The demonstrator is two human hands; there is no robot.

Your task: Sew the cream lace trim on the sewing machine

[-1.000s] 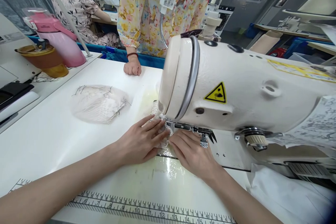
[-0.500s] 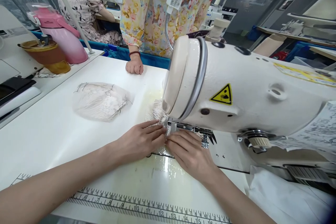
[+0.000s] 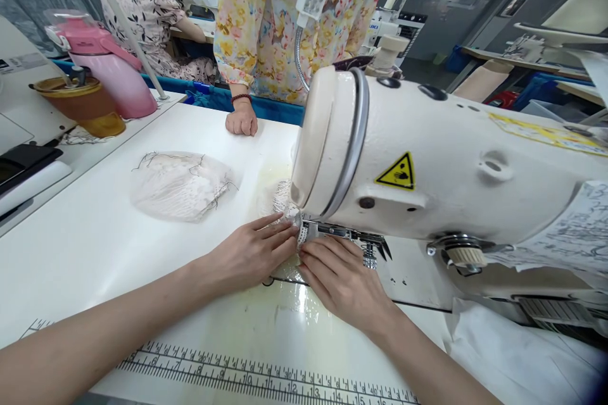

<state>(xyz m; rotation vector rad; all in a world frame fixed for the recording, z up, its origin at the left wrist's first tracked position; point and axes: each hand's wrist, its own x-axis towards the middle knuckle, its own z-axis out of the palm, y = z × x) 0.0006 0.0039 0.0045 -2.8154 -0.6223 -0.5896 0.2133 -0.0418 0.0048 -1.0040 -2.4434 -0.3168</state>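
A strip of white lace point(image 3: 303, 235) lies beneath the head of a sewing machine point(image 3: 337, 139), and a patterned part of it bunches behind the presser foot. From the left, my left hand point(image 3: 259, 247) holds the lace, fingers stretched along it and thumb close to its near edge. My right hand point(image 3: 339, 269) is on the other side of the strip, fingers bent and pressed together on the lace just below the metal attachment point(image 3: 337, 230). The fingertips of the two hands almost meet. The needle is hidden behind the machine head.
A sheer white lace piece point(image 3: 183, 186) with loose dark threads lies on the left. A co-worker's fist point(image 3: 241, 119) rests at the table's far edge. A pink bottle point(image 3: 111, 73) and brown cup point(image 3: 83, 104) stand far left. A ruler scale point(image 3: 247, 376) runs along the front.
The view has shifted slightly. Both hands keep nearly the same place on the lace, with only a small shift of the fingers.
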